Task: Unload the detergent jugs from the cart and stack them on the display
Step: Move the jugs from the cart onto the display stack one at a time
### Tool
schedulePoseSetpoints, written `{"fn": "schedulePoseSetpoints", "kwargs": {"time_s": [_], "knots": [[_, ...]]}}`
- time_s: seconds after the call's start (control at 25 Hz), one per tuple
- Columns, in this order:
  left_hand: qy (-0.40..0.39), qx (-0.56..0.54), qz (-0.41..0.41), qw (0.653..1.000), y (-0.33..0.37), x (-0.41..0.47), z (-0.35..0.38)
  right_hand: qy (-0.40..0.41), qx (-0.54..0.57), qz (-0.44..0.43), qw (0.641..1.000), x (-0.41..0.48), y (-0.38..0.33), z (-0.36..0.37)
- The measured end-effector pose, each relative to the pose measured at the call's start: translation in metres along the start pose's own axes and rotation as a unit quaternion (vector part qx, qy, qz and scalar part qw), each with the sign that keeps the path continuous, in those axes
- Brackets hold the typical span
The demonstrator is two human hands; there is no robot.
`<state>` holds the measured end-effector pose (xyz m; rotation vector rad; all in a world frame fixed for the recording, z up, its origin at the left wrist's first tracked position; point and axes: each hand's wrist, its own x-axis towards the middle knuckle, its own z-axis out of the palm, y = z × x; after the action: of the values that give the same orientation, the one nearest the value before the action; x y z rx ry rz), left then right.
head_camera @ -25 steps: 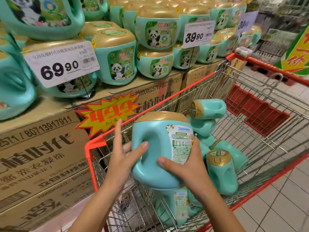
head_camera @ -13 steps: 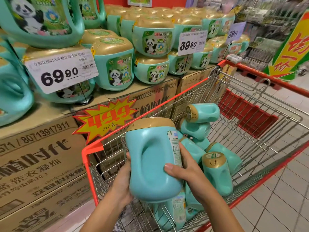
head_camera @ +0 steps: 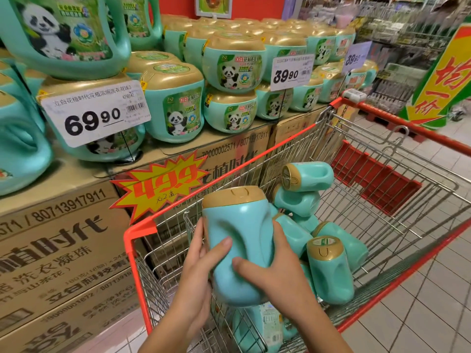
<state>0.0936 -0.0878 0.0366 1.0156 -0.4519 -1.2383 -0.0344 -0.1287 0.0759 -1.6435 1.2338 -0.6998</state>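
I hold a teal detergent jug (head_camera: 239, 233) with a gold cap upright above the near end of the wire cart (head_camera: 397, 174). My left hand (head_camera: 201, 271) grips its left side, thumb across the front. My right hand (head_camera: 277, 271) grips its right side and lower front. Several more teal jugs (head_camera: 331, 268) lie piled in the cart behind it, one lying on top of the pile (head_camera: 308, 175). The display (head_camera: 229, 70) at the left carries rows of panda-labelled jugs stacked two high on cardboard cases.
Cardboard cases (head_camera: 58, 250) form the display base, close against the cart's left side. Price cards reading 69.90 (head_camera: 96, 113) and 39.90 (head_camera: 291, 71) and a yellow starburst sign (head_camera: 160, 184) stick out from the display. Tiled floor lies to the right.
The jug has turned in my hands: its back label faced me, now its plain grooved side does. My left thumb has come round onto its front. The view has tilted up slightly.
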Motion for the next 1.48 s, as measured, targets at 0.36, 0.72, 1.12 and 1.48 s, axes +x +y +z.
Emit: {"fn": "schedulePoseSetpoints", "kwargs": {"time_s": [0.36, 0.72, 1.12, 1.48], "knots": [[0.043, 0.157, -0.021, 0.987, 0.005, 0.008, -0.035, -0.043, 0.429, 0.103, 0.896, 0.008, 0.048, -0.012], [0.038, -0.052, -0.029, 0.997, 0.003, -0.007, -0.049, -0.074, 0.453, 0.134, 0.878, 0.005, 0.042, 0.004], [0.145, 0.009, 0.082, 0.986, 0.02, -0.053, -0.085, -0.036, 0.314, 0.041, 0.948, 0.0, 0.025, 0.065], [0.374, -0.05, 0.157, 0.913, -0.019, -0.137, -0.084, -0.258, 0.241, 0.031, 0.935, -0.005, 0.018, 0.099]]}}
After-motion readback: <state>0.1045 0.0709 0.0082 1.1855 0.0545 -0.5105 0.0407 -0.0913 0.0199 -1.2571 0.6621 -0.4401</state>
